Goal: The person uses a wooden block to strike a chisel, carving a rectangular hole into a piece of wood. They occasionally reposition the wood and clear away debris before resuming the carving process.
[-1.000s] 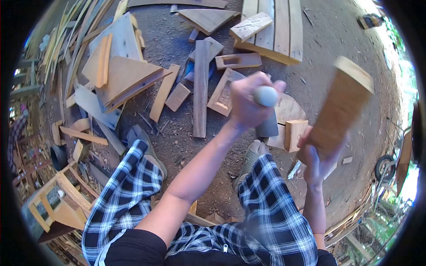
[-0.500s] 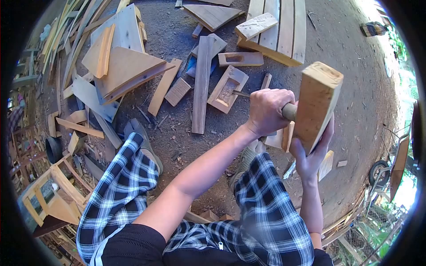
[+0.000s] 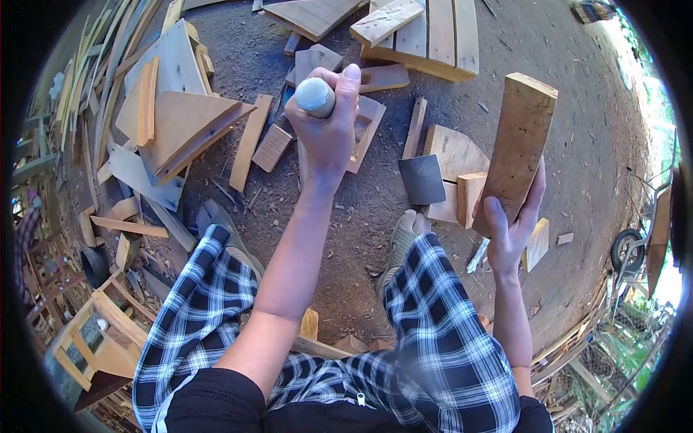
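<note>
My left hand (image 3: 325, 133) is wrapped round the handle of a chisel (image 3: 315, 97). The handle's round butt end points up at me, and the blade is hidden below the fist. Under and beside that hand lies a wooden block with a cut recess (image 3: 368, 126), partly covered by it. A slotted wooden piece (image 3: 386, 77) lies just beyond. On the other side, my right hand (image 3: 511, 234) grips the lower end of a long wooden block (image 3: 521, 141), raised upright and apart from the chisel.
A dark flat metal plate (image 3: 422, 179) leans near my right foot, beside wood offcuts (image 3: 455, 153). Slatted boards (image 3: 433, 43) lie ahead. Triangular panels (image 3: 191, 130) and a ridged block (image 3: 272, 148) are to the left. A wheelbarrow wheel (image 3: 626, 247) stands far right.
My left hand has swung left with the chisel, whose handle now points up at me. The wooden block in my right hand no longer overlaps the handle. My view has shifted slightly.
</note>
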`<state>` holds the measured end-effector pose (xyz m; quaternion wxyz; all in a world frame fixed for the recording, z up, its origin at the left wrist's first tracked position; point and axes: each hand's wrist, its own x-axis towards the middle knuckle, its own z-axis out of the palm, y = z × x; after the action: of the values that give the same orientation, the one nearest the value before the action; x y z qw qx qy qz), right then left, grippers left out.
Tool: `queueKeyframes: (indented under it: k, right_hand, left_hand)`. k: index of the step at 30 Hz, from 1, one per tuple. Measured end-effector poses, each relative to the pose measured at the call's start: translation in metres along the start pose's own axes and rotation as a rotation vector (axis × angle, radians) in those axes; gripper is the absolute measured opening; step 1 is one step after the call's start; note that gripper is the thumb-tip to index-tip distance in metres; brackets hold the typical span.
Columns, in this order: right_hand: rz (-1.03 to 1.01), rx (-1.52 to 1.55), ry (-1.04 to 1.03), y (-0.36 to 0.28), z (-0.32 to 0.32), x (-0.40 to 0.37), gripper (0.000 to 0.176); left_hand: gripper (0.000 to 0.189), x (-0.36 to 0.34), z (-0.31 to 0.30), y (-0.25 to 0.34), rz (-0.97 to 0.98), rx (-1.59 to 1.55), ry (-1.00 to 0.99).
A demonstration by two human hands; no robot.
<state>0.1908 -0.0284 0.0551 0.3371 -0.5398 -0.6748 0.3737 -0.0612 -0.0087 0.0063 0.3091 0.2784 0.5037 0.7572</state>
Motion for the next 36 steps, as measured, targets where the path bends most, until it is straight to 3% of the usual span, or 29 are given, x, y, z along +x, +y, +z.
queueKeyframes:
  k: [8,9,10,12,14,15,17,18,20,22,23,24,26,27,28,30,34,36]
  right_hand:
    - [-0.064,0.003,-0.084,-0.006,0.007,0.002,0.088]
    - [-0.064,0.024,-0.061,-0.013,0.006,0.004,0.088]
    - [-0.067,0.047,-0.040,-0.020,0.005,0.005,0.089]
    - [-0.089,0.225,0.078,-0.021,-0.001,0.002,0.090]
    - [0.099,0.419,-0.197,-0.027,-0.018,-0.005,0.090]
    - [0.085,0.417,-0.204,-0.026,-0.012,-0.003,0.090]
    - [-0.249,-0.185,-0.082,-0.023,0.009,-0.002,0.080]
    - [-0.148,-0.116,-0.143,-0.028,0.013,0.000,0.084]
    - [-0.230,-0.115,-0.007,-0.024,0.009,0.002,0.085]
    - [-0.019,0.181,0.025,-0.005,-0.012,-0.018,0.084]
    - [-0.201,0.170,-0.206,0.015,-0.030,-0.012,0.081]
    - [-0.202,0.164,-0.197,0.012,-0.028,-0.012,0.081]
    - [-0.267,-0.273,0.046,0.001,-0.008,-0.009,0.081]
    - [-0.189,-0.115,-0.087,-0.021,-0.001,0.000,0.082]
    - [-0.185,-0.110,-0.087,-0.018,-0.001,0.002,0.082]
    - [0.029,0.117,0.034,-0.010,-0.005,0.000,0.083]
    - [0.069,0.127,0.122,-0.001,-0.009,0.004,0.082]
    - [0.019,0.049,0.095,0.009,-0.010,0.007,0.078]
  left_hand:
    - [0.026,-0.011,0.009,-0.008,0.090,0.108,-0.064]
    - [0.027,-0.016,0.012,0.000,0.040,0.234,-0.079]
    - [0.027,-0.018,0.021,-0.003,0.184,0.233,-0.109]
    - [0.028,-0.029,0.032,-0.008,0.238,0.261,-0.175]
    - [0.028,-0.038,0.040,-0.013,0.229,0.306,-0.189]
    - [0.028,-0.042,0.043,-0.015,0.233,0.368,-0.216]
    - [0.028,-0.045,0.051,-0.023,0.315,0.396,-0.226]
    - [0.026,-0.045,0.053,-0.021,0.373,0.365,-0.224]
    - [0.024,-0.049,0.055,-0.020,0.342,0.458,-0.256]
    - [0.023,-0.054,0.055,-0.021,0.350,0.493,-0.305]
    - [0.022,-0.057,0.058,-0.022,0.361,0.527,-0.344]
    - [0.022,-0.059,0.060,-0.022,0.364,0.518,-0.351]
    - [0.023,-0.061,0.061,-0.024,0.445,0.531,-0.383]
    - [0.023,-0.060,0.060,-0.023,0.447,0.505,-0.407]
    - [0.023,-0.058,0.057,-0.021,0.445,0.511,-0.411]
    - [0.021,-0.056,0.051,-0.019,0.355,0.478,-0.403]
    - [0.024,-0.017,0.027,-0.011,0.260,0.262,-0.091]
    - [0.021,-0.007,0.007,0.008,-0.104,-0.008,-0.036]
